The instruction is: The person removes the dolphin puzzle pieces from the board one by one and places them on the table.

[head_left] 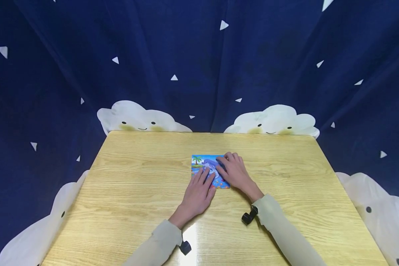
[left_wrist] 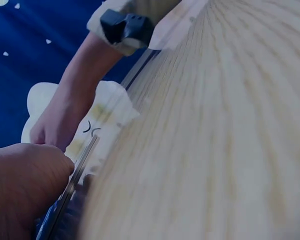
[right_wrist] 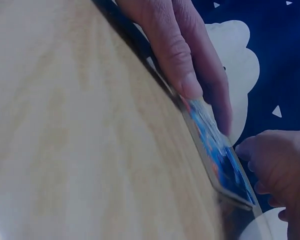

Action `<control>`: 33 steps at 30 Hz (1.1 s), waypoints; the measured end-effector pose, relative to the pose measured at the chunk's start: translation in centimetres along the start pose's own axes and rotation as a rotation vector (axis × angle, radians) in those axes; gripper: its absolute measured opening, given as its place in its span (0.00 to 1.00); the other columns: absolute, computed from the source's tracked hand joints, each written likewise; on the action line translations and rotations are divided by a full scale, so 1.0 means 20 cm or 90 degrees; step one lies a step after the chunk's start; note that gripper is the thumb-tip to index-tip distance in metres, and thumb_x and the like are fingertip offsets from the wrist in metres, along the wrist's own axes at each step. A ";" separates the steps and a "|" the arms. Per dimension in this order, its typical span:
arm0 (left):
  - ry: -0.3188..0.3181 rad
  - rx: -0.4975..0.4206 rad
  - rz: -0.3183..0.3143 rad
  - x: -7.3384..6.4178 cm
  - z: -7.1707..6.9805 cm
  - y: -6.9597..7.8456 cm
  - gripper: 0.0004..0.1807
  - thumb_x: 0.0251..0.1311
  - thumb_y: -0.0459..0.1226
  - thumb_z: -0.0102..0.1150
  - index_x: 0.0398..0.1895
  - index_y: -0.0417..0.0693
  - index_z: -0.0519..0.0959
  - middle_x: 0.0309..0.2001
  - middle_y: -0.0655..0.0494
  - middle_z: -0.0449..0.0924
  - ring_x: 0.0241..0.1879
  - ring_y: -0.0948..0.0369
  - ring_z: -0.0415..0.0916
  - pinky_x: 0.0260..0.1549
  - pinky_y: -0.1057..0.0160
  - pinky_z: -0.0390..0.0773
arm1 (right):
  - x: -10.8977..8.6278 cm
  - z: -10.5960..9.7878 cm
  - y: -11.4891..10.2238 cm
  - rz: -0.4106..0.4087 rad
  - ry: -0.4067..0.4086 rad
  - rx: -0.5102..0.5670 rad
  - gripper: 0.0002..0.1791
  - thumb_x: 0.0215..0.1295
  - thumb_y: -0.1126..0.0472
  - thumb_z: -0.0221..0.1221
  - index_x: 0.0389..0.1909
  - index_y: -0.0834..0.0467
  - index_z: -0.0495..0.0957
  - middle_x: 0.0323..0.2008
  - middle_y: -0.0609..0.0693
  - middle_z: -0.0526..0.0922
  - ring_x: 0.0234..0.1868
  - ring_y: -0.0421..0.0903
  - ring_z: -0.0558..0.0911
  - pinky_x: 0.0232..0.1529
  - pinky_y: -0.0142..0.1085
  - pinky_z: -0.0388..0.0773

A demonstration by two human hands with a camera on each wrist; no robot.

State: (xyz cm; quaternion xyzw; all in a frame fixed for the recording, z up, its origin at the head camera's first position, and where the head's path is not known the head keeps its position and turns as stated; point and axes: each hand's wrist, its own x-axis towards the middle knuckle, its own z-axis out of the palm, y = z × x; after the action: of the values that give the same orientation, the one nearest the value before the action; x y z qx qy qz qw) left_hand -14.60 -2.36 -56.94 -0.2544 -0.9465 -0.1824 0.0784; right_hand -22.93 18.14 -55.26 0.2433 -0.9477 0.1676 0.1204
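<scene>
A picture board (head_left: 197,170) lies on the wooden table, printed with a dolphin, a palm tree and a sea. My left hand (head_left: 198,192) rests its extended fingers on the lower left part. In the right wrist view, the left hand (right_wrist: 175,50) touches the board (right_wrist: 222,160) near its edge. My right hand (head_left: 236,171) is over its upper right part, thumb and index finger on the picture, other fingers bent near the far corner. The right hand (right_wrist: 282,170) hides that edge, and whether it pinches anything cannot be made out.
The wooden table (head_left: 136,184) stretches around the board on all sides. Behind it hangs a dark blue curtain (head_left: 199,44) with white triangles and smiling clouds (head_left: 276,120). Each wrist wears a small black camera (head_left: 185,247).
</scene>
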 end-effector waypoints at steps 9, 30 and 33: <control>0.027 -0.013 -0.012 0.03 0.03 0.02 0.28 0.79 0.50 0.45 0.75 0.47 0.70 0.75 0.41 0.63 0.77 0.41 0.56 0.73 0.42 0.58 | 0.15 0.04 -0.03 -0.077 -0.061 0.057 0.21 0.77 0.51 0.59 0.63 0.57 0.82 0.51 0.55 0.77 0.50 0.53 0.77 0.50 0.49 0.75; 0.055 0.052 -0.006 0.04 0.09 0.02 0.29 0.77 0.57 0.43 0.75 0.57 0.71 0.76 0.50 0.65 0.76 0.46 0.58 0.70 0.45 0.60 | 0.38 0.08 -0.05 -0.084 -0.203 0.193 0.20 0.66 0.54 0.72 0.52 0.61 0.82 0.36 0.48 0.76 0.36 0.43 0.73 0.41 0.38 0.73; 0.046 0.053 -0.013 0.04 0.08 0.03 0.29 0.77 0.57 0.43 0.75 0.58 0.71 0.76 0.50 0.65 0.77 0.46 0.57 0.71 0.45 0.59 | 0.41 0.06 -0.07 -0.063 -0.221 0.206 0.20 0.64 0.53 0.73 0.50 0.61 0.83 0.32 0.46 0.78 0.33 0.41 0.75 0.40 0.36 0.74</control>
State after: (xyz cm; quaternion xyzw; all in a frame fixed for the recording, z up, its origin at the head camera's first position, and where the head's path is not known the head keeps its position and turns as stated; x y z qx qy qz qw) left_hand -15.16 -0.92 -58.10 -0.2347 -0.9524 -0.1523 0.1209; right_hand -29.39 13.12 -53.50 0.3306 -0.9019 0.2672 -0.0769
